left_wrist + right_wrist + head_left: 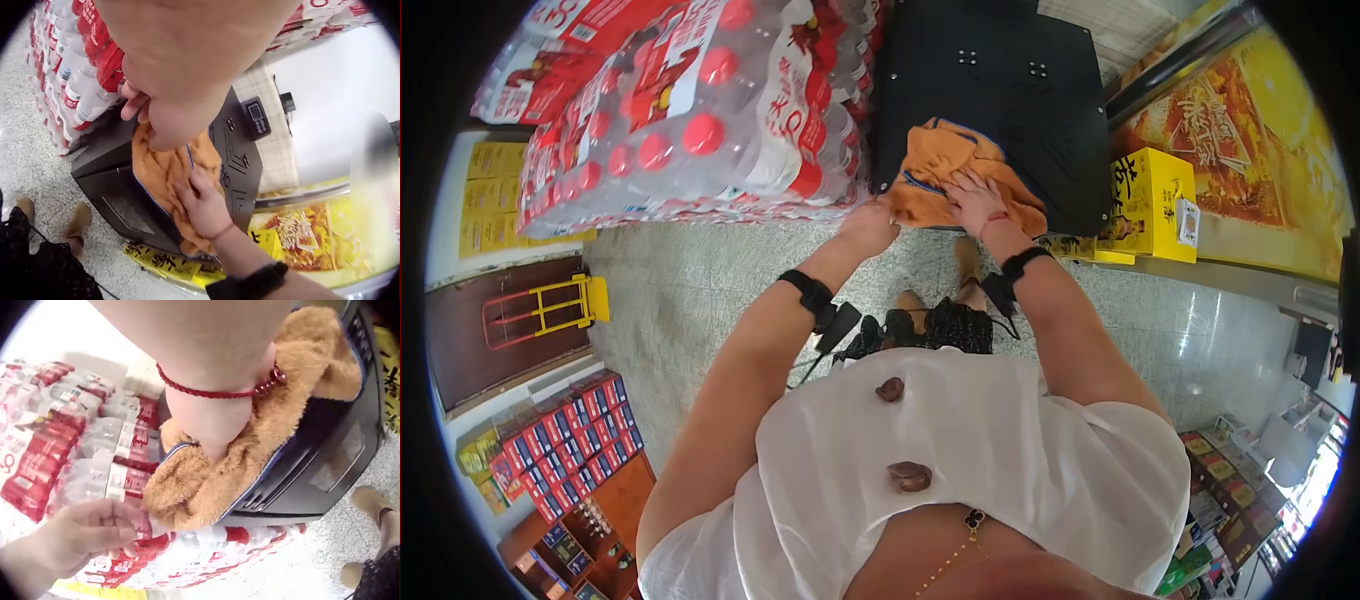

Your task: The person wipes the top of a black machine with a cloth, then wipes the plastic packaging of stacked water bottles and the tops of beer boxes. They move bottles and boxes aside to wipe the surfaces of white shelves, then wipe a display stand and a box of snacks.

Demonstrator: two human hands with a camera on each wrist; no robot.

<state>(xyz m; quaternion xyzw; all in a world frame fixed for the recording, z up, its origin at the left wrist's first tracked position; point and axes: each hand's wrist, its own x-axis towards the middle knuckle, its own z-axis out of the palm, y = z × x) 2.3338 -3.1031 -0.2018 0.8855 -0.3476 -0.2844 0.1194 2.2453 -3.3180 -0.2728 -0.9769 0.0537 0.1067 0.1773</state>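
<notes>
Pale floor borders bottle packs and a black box topped by a bunched orange cloth. The open right hand apparently presses it; sliding would need flat contact. Whether the left hand pinches its edge, I cannot tell.

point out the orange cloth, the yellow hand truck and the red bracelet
Orange cloth [950, 148]: head view, its bunched upper part.
Yellow hand truck [599, 298]: head view, the yellow plate at its end.
Red bracelet [209, 394]: right wrist view, its braided cord.
</notes>
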